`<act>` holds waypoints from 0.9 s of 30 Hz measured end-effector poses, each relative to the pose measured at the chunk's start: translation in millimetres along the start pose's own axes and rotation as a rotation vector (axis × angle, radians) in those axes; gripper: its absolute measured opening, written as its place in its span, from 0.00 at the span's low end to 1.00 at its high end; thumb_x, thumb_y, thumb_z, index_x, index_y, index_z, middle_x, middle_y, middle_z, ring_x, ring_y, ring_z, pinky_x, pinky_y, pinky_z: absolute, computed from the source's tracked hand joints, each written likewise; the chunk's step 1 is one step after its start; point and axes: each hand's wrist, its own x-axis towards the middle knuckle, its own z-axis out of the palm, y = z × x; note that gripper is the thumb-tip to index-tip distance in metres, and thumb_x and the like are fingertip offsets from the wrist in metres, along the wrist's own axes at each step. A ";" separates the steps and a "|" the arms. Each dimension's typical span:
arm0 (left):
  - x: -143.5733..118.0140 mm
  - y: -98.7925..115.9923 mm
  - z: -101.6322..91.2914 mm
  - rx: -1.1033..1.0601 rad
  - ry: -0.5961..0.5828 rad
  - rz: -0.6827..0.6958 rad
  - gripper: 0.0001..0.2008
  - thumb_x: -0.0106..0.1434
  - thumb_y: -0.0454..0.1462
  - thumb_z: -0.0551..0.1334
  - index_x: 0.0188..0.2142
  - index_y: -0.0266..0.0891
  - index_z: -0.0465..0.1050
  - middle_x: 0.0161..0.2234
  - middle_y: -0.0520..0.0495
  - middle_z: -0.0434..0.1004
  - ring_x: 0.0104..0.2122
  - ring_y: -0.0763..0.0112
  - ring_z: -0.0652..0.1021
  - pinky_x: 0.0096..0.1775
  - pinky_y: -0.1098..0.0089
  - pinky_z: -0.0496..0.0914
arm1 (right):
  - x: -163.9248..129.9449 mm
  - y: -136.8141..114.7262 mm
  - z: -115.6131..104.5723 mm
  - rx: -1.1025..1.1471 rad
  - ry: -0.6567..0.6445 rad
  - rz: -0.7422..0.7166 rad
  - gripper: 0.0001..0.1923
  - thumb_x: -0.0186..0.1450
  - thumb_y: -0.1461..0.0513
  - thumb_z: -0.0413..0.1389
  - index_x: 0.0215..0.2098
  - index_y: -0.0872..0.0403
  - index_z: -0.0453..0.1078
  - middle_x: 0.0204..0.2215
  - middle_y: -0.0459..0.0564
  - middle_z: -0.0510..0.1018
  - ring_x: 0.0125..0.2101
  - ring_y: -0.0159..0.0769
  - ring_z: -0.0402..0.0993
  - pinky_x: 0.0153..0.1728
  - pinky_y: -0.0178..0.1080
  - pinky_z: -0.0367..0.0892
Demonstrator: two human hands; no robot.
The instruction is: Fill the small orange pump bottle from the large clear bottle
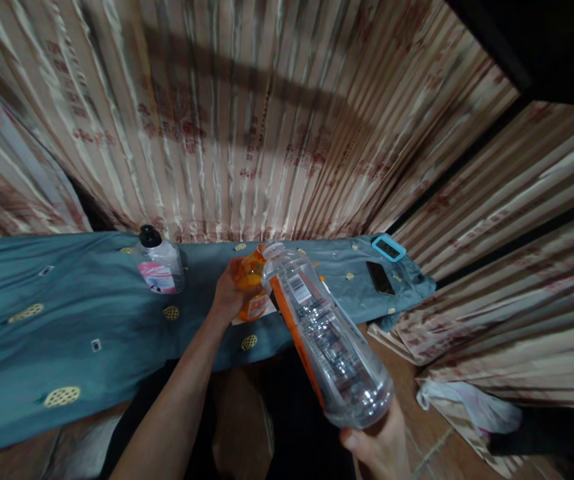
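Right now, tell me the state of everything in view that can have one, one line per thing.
Clear plastic bottle: uncapped, tilted, mouth at the orange bottle, looks empty.
Orange bottle: gripped, standing on the blue cloth.
Black-capped bottle: capped, upright.
Phone: flat, screen dark.
Blue timer: lying flat.
Left hand: closed on orange bottle.
Right hand: holding clear bottle's base.

Teal-clothed table [67,313], black-capped bottle [159,263], phone [380,277], blue timer [389,247]

Clear, uncapped bottle [327,333] tilts mouth-first against a small upright orange bottle [251,287]
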 end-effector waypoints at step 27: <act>2.2 -4.0 -0.1 -0.020 0.005 0.018 0.30 0.36 0.44 0.77 0.40 0.42 0.71 0.39 0.49 0.81 0.42 0.58 0.81 0.49 0.59 0.75 | 0.1 19.4 -9.6 0.027 0.027 -0.036 0.55 0.39 0.46 0.81 0.61 0.55 0.74 0.51 0.61 0.85 0.48 0.58 0.84 0.46 0.47 0.80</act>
